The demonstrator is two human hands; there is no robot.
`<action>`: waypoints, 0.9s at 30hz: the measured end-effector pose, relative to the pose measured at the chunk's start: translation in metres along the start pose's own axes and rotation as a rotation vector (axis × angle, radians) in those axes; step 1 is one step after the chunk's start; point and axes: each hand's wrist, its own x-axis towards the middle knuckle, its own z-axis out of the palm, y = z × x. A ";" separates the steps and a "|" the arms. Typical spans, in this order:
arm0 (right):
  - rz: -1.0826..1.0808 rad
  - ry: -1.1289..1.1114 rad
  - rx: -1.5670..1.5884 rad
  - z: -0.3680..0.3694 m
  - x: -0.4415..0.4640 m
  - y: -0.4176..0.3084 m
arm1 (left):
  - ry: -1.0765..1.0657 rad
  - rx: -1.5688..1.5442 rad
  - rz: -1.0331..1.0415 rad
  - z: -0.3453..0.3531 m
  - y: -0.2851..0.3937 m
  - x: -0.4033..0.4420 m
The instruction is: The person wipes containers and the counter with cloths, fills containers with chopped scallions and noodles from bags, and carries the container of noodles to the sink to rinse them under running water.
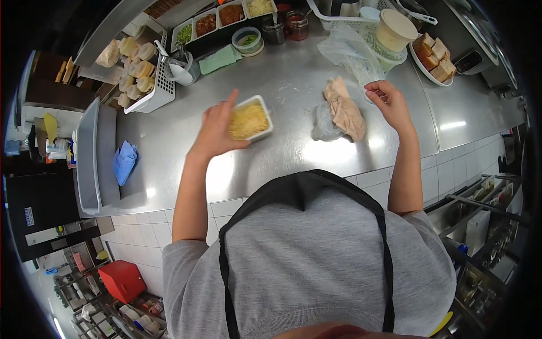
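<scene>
My left hand [217,127] is at the left end of a white rectangular container [267,116] filled with shredded cheese [248,120]. Its thumb and index finger are spread around that end; whether they press on the walls is hard to tell. My right hand [390,103] has its fingertips pinched at the lower edge of a thin clear plastic bag [355,56]. Left of that hand lies a crumpled beige cloth-like bundle [344,110], with a greyish clear plastic bag [326,124] beside and partly under it.
Topping tubs [206,24] and jars [297,25] line the back. A white basket of squeeze bottles [161,93] stands left, near a grey bin [89,158] and a blue cloth [125,163]. At right are a lidded tub [396,31] and a bread dish [435,59].
</scene>
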 end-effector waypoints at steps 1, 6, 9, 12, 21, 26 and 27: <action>0.029 -0.034 0.010 0.002 0.001 0.002 | 0.006 0.046 -0.068 -0.005 -0.008 -0.005; -0.361 -0.236 -0.103 0.044 -0.009 -0.017 | -0.005 0.121 -0.323 -0.014 -0.042 -0.020; -0.456 -0.223 -0.408 0.066 -0.023 -0.028 | 0.076 0.257 -0.310 -0.012 -0.019 -0.014; -0.248 -0.324 -0.265 0.077 -0.018 -0.025 | 0.233 -0.124 0.091 0.014 0.015 0.012; -0.141 -0.161 -0.242 0.051 0.014 0.018 | 0.011 -0.489 0.069 0.108 0.085 0.061; -0.029 -0.434 0.071 0.041 -0.013 0.036 | 0.080 -0.545 0.093 0.063 0.068 0.074; -0.029 -0.435 0.070 0.027 -0.016 0.041 | 0.081 -0.545 0.092 0.052 0.062 0.075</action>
